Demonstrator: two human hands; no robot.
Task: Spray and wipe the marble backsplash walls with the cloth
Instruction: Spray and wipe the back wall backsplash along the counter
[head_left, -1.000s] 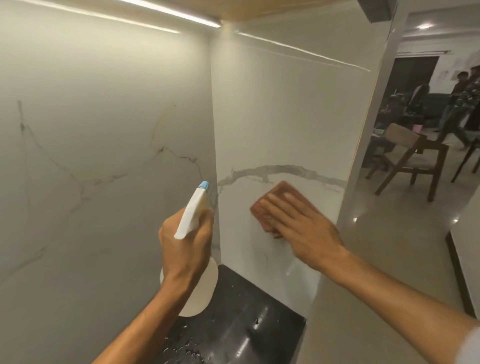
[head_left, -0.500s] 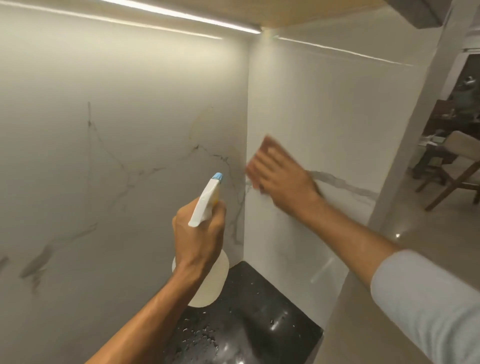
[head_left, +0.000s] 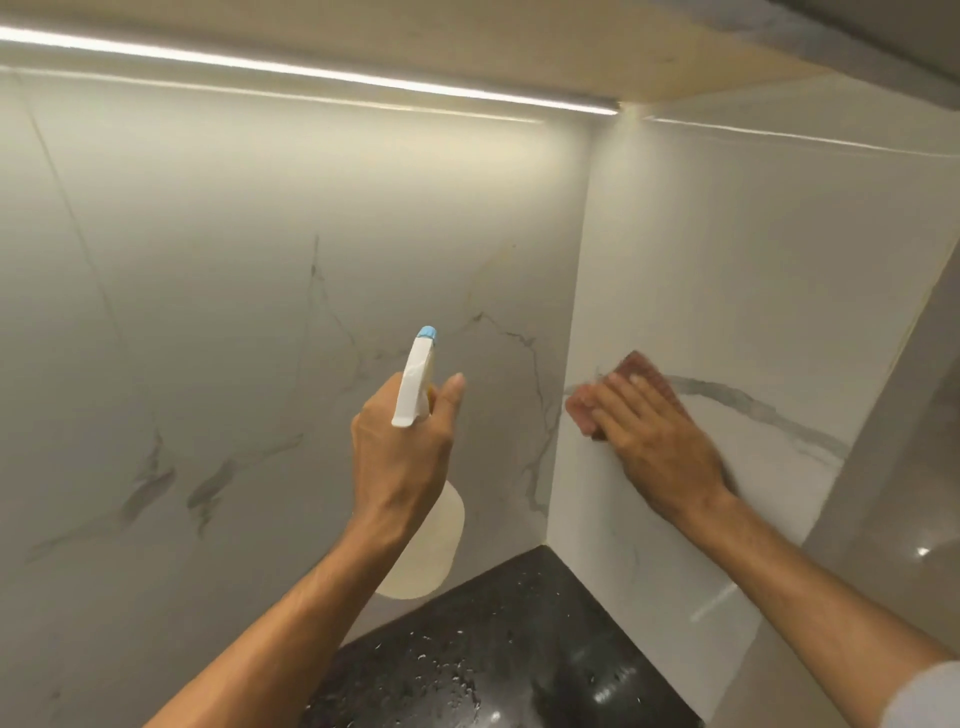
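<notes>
A person's right hand (head_left: 660, 447) presses a reddish cloth (head_left: 631, 384) flat against the right marble wall (head_left: 753, 270), near the corner. The left hand (head_left: 402, 457) grips a white spray bottle (head_left: 415, 384), held upright before the back wall (head_left: 234, 260) above a wet black counter (head_left: 509, 644).

Back backsplash wall (head_left: 234, 312) occupies 9 to 12 o'clock; side backsplash wall (head_left: 753, 270) stands at 1 to 3 o'clock, meeting it in a corner. Countertop (head_left: 509, 649) lies at 6 o'clock, below both. Light strip (head_left: 311, 75) runs above at 11 o'clock. Left hand (head_left: 402, 457) holds spray bottle (head_left: 423, 545) before the back wall. Right hand (head_left: 660, 441) presses cloth (head_left: 641, 371) flat on the side wall, just beside the corner.
</notes>
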